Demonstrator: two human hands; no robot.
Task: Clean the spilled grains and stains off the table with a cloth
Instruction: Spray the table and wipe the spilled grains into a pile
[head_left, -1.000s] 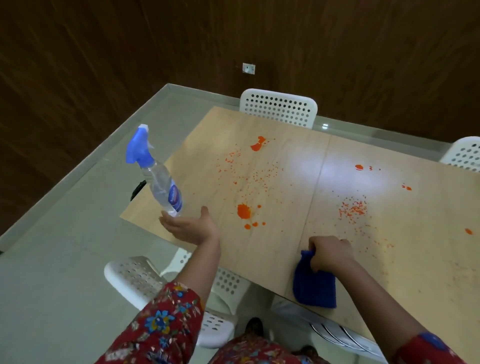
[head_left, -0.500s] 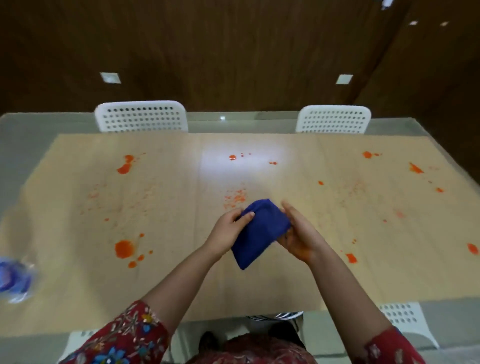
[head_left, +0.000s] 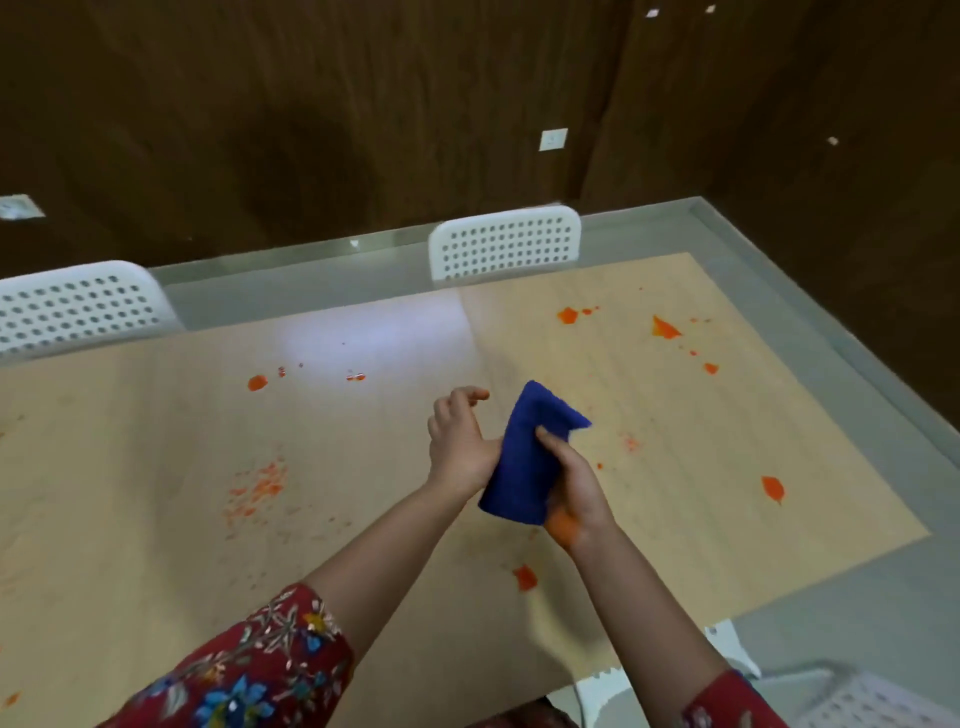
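A folded dark blue cloth (head_left: 524, 457) is held up above the light wooden table (head_left: 156, 519). My right hand (head_left: 574, 486) grips it from the right, thumb across its front, with an orange smear on the wrist. My left hand (head_left: 460, 441) rests against the cloth's left side, fingers loosely curled and apart. A patch of orange grains (head_left: 257, 488) lies left of my hands. Orange stains dot the table: one near the front (head_left: 525, 577), one at the right (head_left: 772, 488), others far right (head_left: 665, 327) and at the back middle (head_left: 257, 383).
Two white perforated chairs stand across the table, one at the left (head_left: 78, 306) and one at the middle back (head_left: 506, 241). Another white chair (head_left: 852, 696) shows at the lower right. The table's right edge (head_left: 831, 431) meets grey floor. Dark wood walls stand behind.
The view has swung to the right; the spray bottle is out of sight. The cloth has turned more upright in my right hand, and my left hand's fingers have come off it.
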